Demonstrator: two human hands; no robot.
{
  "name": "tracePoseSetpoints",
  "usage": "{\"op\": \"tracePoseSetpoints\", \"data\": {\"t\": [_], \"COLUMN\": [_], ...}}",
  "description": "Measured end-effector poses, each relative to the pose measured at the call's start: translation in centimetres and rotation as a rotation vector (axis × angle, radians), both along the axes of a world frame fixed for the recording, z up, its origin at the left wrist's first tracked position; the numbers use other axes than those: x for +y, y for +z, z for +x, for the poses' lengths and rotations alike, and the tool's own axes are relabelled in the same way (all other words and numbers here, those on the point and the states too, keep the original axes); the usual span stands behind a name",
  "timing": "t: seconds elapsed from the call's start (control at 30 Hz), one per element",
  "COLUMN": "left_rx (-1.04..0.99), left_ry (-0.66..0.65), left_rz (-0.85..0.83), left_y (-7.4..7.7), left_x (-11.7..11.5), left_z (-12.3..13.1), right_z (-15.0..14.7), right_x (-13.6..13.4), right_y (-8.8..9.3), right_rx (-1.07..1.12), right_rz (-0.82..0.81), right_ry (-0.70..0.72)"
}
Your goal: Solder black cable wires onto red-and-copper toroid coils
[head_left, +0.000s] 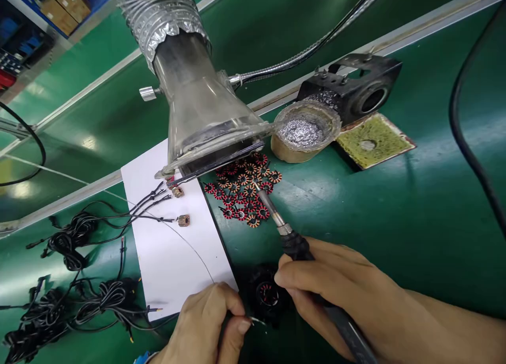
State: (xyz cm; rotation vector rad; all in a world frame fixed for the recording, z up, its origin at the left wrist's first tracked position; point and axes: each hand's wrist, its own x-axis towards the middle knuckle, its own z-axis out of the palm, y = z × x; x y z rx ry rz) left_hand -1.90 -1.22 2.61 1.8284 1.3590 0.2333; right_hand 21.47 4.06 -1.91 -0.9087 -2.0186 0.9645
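Observation:
My right hand (pixel 348 285) grips a soldering iron (pixel 271 206) like a pen, its tip pointing up and left over a cluster of small red and copper wound ring coils (pixel 240 198). Thumb and forefinger of my left hand (pixel 209 322) are pinched on a thin solder wire (pixel 194 252), which trails away across the white sheet (pixel 169 269). The wire's short bright end sticks out right of the fingertips. Just beyond that end sits a dark round fixture (pixel 253 279) with a red wound ring coil (pixel 268 294) in it, between my hands.
A fume extraction hood (pixel 197 106) hangs over the coils. Behind stand a cup of solder bits (pixel 302 132), a yellow sponge tray (pixel 373 140) and a black iron stand (pixel 351 85). Bundled black cables (pixel 73 237) lie left; two copper-coloured parts (pixel 184 220) lie on the sheet.

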Motion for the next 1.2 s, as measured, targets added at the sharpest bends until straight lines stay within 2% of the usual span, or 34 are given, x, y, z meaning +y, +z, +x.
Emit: {"op": "tracePoseSetpoints", "data": {"t": [0.1, 0.23, 0.5, 0.73, 0.93, 1.03, 1.2], "left_rx": [0.03, 0.031, -0.023, -0.093, -0.135, -0.22, -0.552], "left_ry": [0.013, -0.001, 0.081, 0.081, 0.064, 0.09, 0.188], "left_rz": [-0.023, -0.04, -0.01, -0.023, -0.048, -0.147, -0.473], "left_y": [0.0, -0.3, -0.3, 0.3, 0.8, 0.4, -1.0], "left_x": [0.1, -0.2, -0.9, -1.1, -0.8, -0.7, -0.4], "left_z": [0.4, 0.6, 1.2, 1.1, 0.8, 0.6, 0.4], "right_z": [-0.3, -1.0, -2.5, -2.6, -2.4, -2.4, -2.4], "right_x": [-0.3, -0.9, -2.5, -2.5, -2.3, -2.1, -2.2], "right_y": [0.1, 0.6, 0.8, 0.3, 0.1, 0.0, 0.0], "right_rx": [-0.037, -0.006, 0.053, 0.124, 0.134, 0.148, 0.17], "right_rz": [0.083, 0.132, 0.27, 0.257, 0.192, 0.228, 0.353], "right_ry": [0.092, 0.117, 0.105, 0.127, 0.273, 0.305, 0.293]}}
